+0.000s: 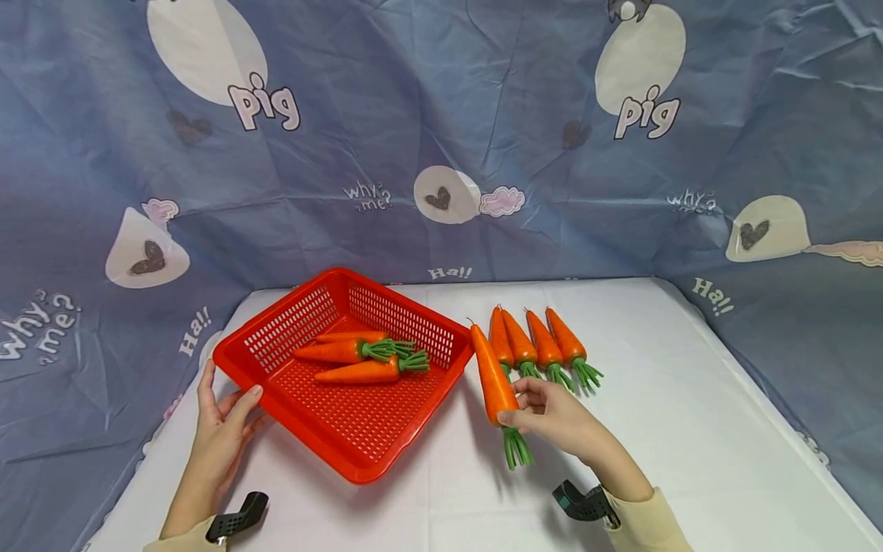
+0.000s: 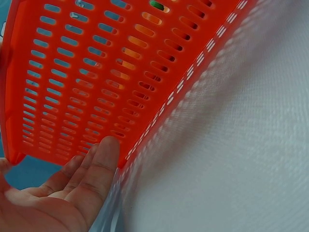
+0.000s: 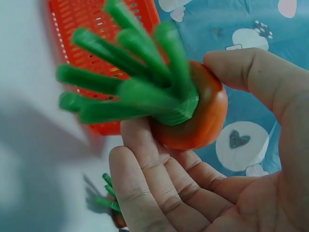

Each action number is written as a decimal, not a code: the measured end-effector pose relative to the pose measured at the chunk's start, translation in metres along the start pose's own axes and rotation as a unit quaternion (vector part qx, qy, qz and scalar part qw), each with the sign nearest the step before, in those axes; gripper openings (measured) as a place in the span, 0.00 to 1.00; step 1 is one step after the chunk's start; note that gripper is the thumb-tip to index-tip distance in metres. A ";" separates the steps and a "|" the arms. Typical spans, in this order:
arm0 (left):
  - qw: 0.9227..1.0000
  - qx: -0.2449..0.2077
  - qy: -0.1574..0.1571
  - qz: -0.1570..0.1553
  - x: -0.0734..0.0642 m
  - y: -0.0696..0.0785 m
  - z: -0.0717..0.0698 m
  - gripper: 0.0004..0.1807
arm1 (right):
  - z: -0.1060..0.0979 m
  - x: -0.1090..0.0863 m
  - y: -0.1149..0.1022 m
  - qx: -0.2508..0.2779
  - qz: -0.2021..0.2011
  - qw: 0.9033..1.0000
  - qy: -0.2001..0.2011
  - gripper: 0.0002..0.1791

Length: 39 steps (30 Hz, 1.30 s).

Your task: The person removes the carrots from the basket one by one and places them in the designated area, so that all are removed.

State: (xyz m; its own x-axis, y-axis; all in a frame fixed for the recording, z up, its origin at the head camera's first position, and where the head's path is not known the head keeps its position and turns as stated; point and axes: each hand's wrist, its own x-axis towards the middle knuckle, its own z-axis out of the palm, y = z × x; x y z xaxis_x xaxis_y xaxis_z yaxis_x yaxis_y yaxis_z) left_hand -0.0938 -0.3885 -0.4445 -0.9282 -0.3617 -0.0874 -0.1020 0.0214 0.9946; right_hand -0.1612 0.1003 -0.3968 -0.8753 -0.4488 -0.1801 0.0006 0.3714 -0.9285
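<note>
A red plastic basket [image 1: 359, 469] with slotted walls is at the left of the white table. My left hand [image 1: 219, 433] grips its near left corner, thumb at the rim and fingers [image 2: 99, 169] against the outer wall. Three orange carrots [image 1: 359, 372] with green stem tufts lie inside. Between thumb and fingers, my right hand [image 1: 555, 418] holds another carrot [image 1: 491, 376] near its stem end, above the table just right of the basket. Its tip points away from me, and its green stems [image 3: 140, 77] face the right wrist camera.
Several more carrots [image 1: 567, 337] lie in a row on the table [image 1: 662, 414], behind the held carrot, tips pointing to the back. A blue printed cloth [image 1: 552, 230] hangs along the back and sides. Dark straps with small devices [image 1: 582, 502] sit on both wrists.
</note>
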 end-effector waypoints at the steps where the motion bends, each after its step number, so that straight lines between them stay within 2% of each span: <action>1: 1.000 0.000 0.000 0.000 0.000 0.000 0.000 0.53 | 0.000 -0.001 0.002 0.001 0.000 1.000 -0.003 0.34; 9: 1.000 -0.002 0.000 -0.001 -0.001 0.001 0.001 0.53 | 0.001 -0.011 0.013 0.000 0.014 1.000 -0.007 0.33; 18: 1.000 0.003 0.000 -0.006 0.000 0.000 0.000 0.53 | 0.007 -0.023 0.027 0.013 0.025 0.999 -0.027 0.27; 25: 1.000 -0.002 0.001 0.001 -0.001 0.001 0.001 0.53 | 0.010 -0.033 0.039 0.019 0.047 0.998 -0.036 0.26; 39: 1.000 -0.009 0.000 0.000 -0.002 0.001 0.001 0.53 | 0.006 -0.047 0.057 0.001 0.070 0.996 -0.046 0.24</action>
State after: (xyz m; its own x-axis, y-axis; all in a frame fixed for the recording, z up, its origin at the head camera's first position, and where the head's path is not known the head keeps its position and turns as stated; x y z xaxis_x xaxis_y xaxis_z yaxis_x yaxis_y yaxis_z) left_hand -0.0929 -0.3866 -0.4430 -0.9284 -0.3614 -0.0865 -0.0945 0.0045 0.9955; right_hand -0.1168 0.1373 -0.4429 -0.8190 -0.4645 -0.3369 0.1212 0.4339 -0.8928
